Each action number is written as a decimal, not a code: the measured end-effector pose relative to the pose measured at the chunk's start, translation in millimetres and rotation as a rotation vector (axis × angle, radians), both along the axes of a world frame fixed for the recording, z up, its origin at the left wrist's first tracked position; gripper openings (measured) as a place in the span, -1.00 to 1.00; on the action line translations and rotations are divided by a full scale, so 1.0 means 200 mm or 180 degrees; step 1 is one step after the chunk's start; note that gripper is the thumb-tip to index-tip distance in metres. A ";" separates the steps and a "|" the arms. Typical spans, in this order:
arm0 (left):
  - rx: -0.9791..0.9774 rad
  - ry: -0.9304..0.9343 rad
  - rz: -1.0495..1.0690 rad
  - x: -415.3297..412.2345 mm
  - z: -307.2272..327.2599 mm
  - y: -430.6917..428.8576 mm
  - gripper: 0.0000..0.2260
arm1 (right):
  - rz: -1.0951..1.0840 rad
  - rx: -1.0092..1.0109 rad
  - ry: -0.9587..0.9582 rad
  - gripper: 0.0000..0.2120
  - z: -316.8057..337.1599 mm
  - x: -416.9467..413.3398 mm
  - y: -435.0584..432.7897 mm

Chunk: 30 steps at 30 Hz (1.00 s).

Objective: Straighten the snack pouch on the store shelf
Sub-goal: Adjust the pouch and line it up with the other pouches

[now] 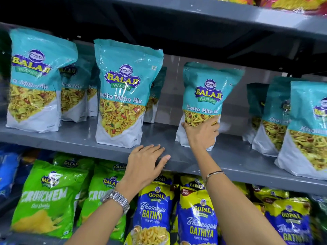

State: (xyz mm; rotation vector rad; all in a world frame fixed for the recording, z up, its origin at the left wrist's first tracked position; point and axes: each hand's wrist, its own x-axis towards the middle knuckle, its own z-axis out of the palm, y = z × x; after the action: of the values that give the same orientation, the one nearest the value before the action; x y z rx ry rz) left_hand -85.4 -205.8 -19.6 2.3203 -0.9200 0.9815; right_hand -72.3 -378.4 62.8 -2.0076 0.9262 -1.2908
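Right hand [201,133] on snack pouch [205,101] (upright)

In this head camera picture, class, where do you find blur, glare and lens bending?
Head view: the pouch at far left is smeared by blur; the pouch under the right hand reads sharp. Glare streaks the centre pouch. The shelf edge tilts and bows, wide-angle distortion. The left hand rests on that edge.

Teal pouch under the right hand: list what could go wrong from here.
1. The right hand presses only the low front of the teal pouch, so its tall top could tip backward or sideways.
2. The pouch stands alone, no neighbour touching, so nothing would stop a fall.
3. The left hand rests on the shelf edge, not helping.
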 end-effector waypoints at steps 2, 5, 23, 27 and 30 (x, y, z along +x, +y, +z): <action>0.0004 -0.0028 -0.0011 0.00 0.00 0.00 -0.62 | -0.0091 -0.0082 0.0040 0.13 -0.01 -0.07 0.04; 0.0000 -0.0008 -0.0049 -0.01 0.01 0.00 -0.61 | -0.0175 -0.0163 0.0103 0.14 -0.02 -0.16 0.09; -0.0030 0.0005 -0.0175 0.01 0.00 0.01 -0.66 | -0.0393 -0.0374 0.0191 0.15 -0.04 -0.46 0.27; 0.0023 0.0001 -0.0186 0.01 0.00 0.01 -0.64 | -0.0303 -0.0360 0.0203 0.15 -0.04 -0.47 0.27; 0.0035 -0.0009 -0.0177 0.01 0.00 0.01 -0.64 | -0.0187 -0.0326 0.0274 0.13 -0.03 -0.48 0.25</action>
State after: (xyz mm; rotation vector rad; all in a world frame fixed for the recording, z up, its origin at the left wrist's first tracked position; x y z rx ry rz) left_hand -83.1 -204.2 -20.4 2.2900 -0.9879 0.9595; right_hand -169.0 -329.1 56.5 -2.1442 0.9835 -1.3163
